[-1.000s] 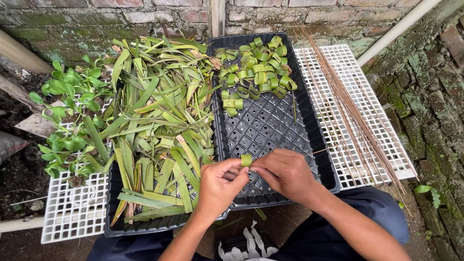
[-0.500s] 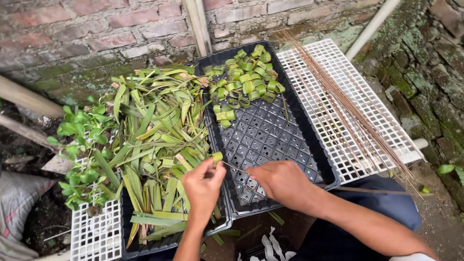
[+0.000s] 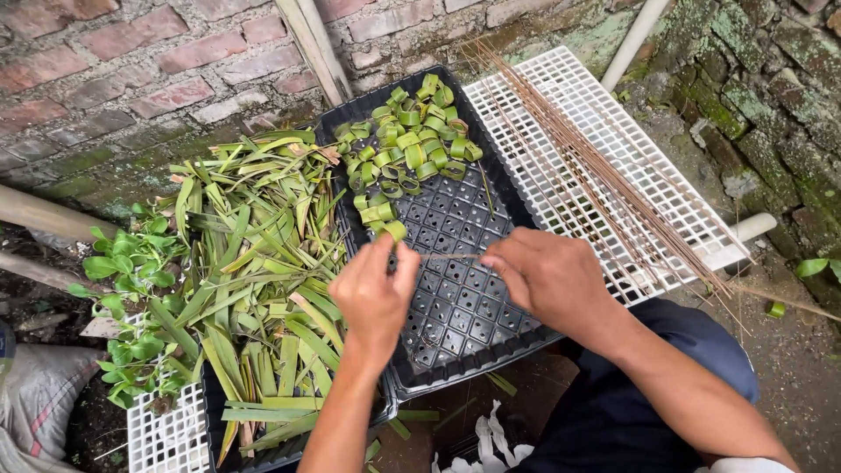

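Leaf ring [image 3: 396, 230] pinched in left hand [image 3: 375, 293] fingers — right hand [image 3: 550, 276] fingers grip a thin stick [image 3: 451, 257] over the black tray [image 3: 455, 307].

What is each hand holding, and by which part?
Left hand pinches a leaf loop at its side; right hand holds a thin stick by one end.

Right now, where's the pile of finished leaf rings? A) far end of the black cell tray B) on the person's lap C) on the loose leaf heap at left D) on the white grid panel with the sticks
A: the green leaf rings are heaped at the far end of the black cell tray, beyond both hands; the white grid panel holds only thin brown sticks.
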